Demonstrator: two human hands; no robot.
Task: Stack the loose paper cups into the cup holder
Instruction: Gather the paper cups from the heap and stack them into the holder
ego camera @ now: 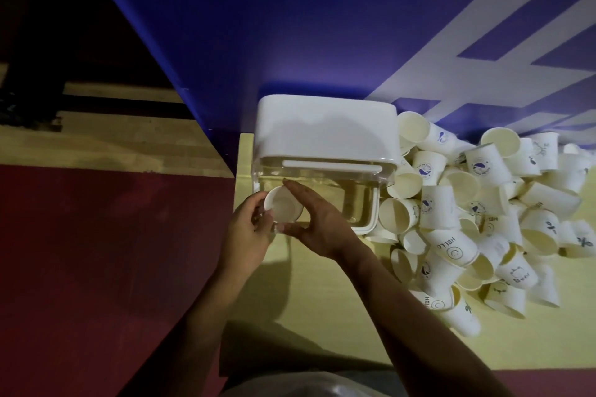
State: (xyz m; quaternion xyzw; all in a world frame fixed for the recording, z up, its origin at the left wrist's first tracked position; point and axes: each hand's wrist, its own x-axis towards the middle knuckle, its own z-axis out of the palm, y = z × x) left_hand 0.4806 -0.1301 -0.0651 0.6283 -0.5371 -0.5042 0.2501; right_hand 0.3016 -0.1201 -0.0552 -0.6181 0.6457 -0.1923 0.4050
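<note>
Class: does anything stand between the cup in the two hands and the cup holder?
No loose thing does. The cup, held by the left hand and right hand, is at the clear front of the cup holder. The white lid covers its top; whether the front is open cannot be told. The loose cups lie to its right.

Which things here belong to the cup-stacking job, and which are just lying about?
Job: held cup, gripped by left hand and right hand; cup holder; pile of loose cups.
Just there: yellow table; blue lettered panel; red floor.
</note>
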